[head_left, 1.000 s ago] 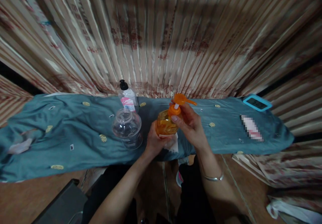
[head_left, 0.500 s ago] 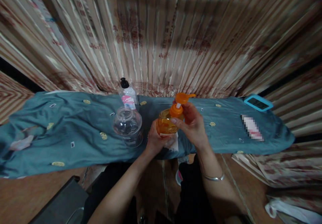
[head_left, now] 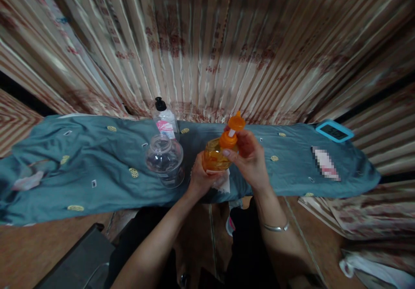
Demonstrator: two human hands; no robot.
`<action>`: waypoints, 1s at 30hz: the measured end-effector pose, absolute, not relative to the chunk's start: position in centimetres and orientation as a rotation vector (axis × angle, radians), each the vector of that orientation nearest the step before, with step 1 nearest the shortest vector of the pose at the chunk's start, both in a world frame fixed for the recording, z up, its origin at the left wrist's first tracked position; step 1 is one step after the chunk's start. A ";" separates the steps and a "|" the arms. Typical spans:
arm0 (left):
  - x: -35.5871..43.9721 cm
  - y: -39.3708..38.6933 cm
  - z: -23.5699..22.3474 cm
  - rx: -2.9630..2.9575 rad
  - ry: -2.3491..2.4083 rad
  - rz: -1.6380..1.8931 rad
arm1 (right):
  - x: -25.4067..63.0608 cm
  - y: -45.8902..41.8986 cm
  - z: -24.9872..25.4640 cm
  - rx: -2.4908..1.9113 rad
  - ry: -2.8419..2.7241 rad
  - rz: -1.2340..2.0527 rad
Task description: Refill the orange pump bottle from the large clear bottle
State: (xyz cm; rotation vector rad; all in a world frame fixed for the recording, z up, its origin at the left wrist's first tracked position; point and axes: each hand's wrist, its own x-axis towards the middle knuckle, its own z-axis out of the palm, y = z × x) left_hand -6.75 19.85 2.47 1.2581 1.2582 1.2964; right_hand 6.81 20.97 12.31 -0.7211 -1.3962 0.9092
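Observation:
An orange pump bottle (head_left: 215,155) of amber liquid stands at the near edge of a table draped in a teal cloth (head_left: 97,168). My left hand (head_left: 200,180) is wrapped round the bottle's lower body. My right hand (head_left: 248,159) pinches the orange collar (head_left: 228,139) under the pump head (head_left: 236,121), whose white stem shows above the collar. An empty clear plastic jar (head_left: 164,159) without a lid stands just left of my left hand. Behind the jar is a clear bottle with a black cap and pink label (head_left: 164,120).
A blue-framed flat device (head_left: 334,131) lies at the table's far right, with a small white packet (head_left: 325,163) nearer me. Striped curtains (head_left: 207,42) hang behind the table. A dark case (head_left: 78,261) sits on the floor at lower left; my legs are under the table edge.
The pump head has turned, its spout no longer pointing right, and it has risen so the white stem shows. My right hand has shifted round the collar. The left hand keeps its hold.

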 end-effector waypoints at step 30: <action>-6.8 19.8 2.9 1.328 1.320 1.249 | 8.4 20.8 13.2 -0.752 -1.624 0.905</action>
